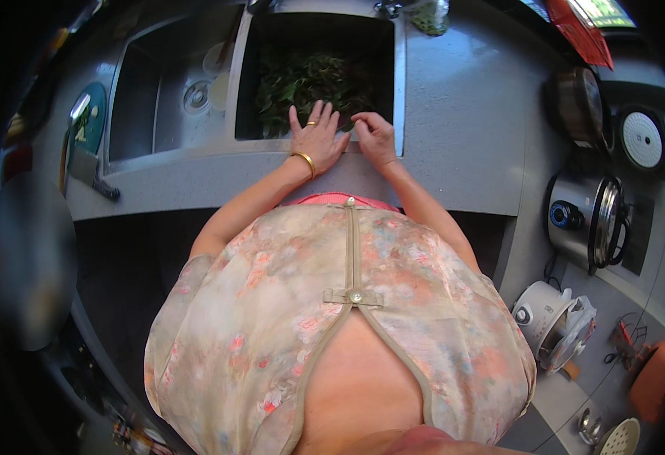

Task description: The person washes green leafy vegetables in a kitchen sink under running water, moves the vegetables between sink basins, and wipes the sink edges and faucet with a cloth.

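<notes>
My left hand point(318, 137), with a gold ring and a gold bangle, lies palm down over the front rim of the right sink basin point(400, 85). Its fingers are spread and hold nothing. Close beside it, my right hand point(375, 135) is curled, thumb and forefinger near each other at the basin's front edge. A small pale green bit point(350, 126) shows by those fingertips; whether they pinch it I cannot tell. Beyond both hands, a heap of leafy greens point(304, 82) lies in the dark basin, its depth hard to make out.
The left basin point(164, 122) has a drain strainer point(197, 96) and two pale round things point(218, 91). Left of it, a cleaver point(90, 170) lies by a teal board point(94, 114) with chopped pieces. Along the right stand a pressure cooker point(580, 219) and a white electric pot point(540, 313).
</notes>
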Demonstrator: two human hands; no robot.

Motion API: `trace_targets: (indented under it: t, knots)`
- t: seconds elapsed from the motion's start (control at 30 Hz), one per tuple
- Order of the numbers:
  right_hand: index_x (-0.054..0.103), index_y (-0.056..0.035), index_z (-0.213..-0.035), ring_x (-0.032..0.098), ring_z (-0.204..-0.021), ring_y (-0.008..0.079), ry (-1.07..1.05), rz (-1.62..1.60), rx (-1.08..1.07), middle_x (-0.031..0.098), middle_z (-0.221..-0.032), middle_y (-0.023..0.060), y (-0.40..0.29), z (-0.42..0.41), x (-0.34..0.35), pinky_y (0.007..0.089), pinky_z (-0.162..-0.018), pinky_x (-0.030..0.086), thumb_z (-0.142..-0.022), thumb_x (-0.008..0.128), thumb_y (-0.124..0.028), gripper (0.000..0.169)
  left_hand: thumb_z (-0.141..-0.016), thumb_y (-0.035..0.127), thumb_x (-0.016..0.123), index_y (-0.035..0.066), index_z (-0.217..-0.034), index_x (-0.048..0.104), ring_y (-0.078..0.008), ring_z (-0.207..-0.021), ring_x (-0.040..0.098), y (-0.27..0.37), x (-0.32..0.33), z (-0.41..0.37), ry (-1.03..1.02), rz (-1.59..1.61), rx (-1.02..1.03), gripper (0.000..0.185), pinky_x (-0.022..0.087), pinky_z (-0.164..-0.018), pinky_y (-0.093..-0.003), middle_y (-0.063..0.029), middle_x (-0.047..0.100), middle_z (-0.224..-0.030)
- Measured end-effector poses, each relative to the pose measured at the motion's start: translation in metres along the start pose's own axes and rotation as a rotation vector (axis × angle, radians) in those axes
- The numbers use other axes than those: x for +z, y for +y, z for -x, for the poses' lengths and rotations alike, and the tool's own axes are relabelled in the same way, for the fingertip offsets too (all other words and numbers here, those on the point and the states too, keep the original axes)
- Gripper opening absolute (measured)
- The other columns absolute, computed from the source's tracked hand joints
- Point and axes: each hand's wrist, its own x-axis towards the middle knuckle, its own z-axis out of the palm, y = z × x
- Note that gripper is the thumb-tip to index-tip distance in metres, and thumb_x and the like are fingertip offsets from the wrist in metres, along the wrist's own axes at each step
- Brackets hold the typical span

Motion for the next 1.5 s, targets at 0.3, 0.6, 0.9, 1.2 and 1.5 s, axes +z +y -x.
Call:
trace_targets:
  t: [0.3,0.6,0.9,1.2,1.5]
  knots:
    - [0.046,0.0,-0.123,0.038,-0.123,0.0325,-0.007,0.612,-0.271,0.045,-0.129,0.0176,0.019,-0.022,-0.098,0.0435,-0.102,0.028,-0.08,0.052,-0.024,0.049,-0.088,0.046,0.038,0.019,-0.139,0.03,-0.0242,-0.138,0.011,-0.147,-0.033,0.027,-0.05,-0.319,-0.242,0.058,0.001,-0.102,-0.0624,-0.0061,0.02,-0.147]
    - [0.019,-0.0002,-0.139,0.014,-0.136,0.0321,-0.077,1.165,0.259,0.018,-0.145,0.0192,0.08,-0.075,-0.132,0.0478,-0.109,0.007,-0.085,0.041,-0.05,0.077,-0.091,0.051,0.023,0.021,-0.141,0.023,-0.0232,-0.138,0.01,-0.195,-0.022,0.026,-0.131,-0.095,-0.525,0.058,0.013,-0.103,-0.0609,-0.0067,0.013,-0.149]
    - [0.044,-0.0061,-0.13,0.024,-0.134,0.0245,-0.456,0.67,-0.339,0.029,-0.143,0.0116,0.017,-0.039,-0.022,0.048,-0.109,0.009,-0.082,0.04,-0.057,0.07,-0.093,0.046,0.025,0.022,-0.138,0.031,-0.0247,-0.137,0.015,-0.204,-0.014,0.029,-0.165,-0.076,-0.519,0.051,0.017,-0.101,-0.0601,-0.007,0.019,-0.148]
    - [0.028,-0.0062,-0.138,0.025,-0.133,0.0283,-0.065,0.954,-0.055,0.025,-0.145,0.0133,0.092,-0.161,-0.154,0.0477,-0.107,0.018,-0.088,0.035,-0.041,0.061,-0.093,0.045,0.027,0.015,-0.135,0.037,-0.024,-0.136,0.019,-0.203,-0.015,0.024,-0.123,0.018,-0.52,0.053,0.016,-0.103,-0.0549,-0.0073,0.027,-0.145]
    - [0.035,-0.007,-0.135,0.024,-0.133,0.0256,-0.409,0.892,-0.363,0.023,-0.146,0.0102,0.031,-0.134,-0.051,0.0507,-0.108,0.01,-0.085,0.04,-0.048,0.064,-0.091,0.036,0.037,0.011,-0.122,0.051,-0.0273,-0.124,0.037,-0.235,0.009,0.054,0.028,-0.086,-0.409,0.043,0.03,-0.098,-0.0458,-0.0116,0.045,-0.131]
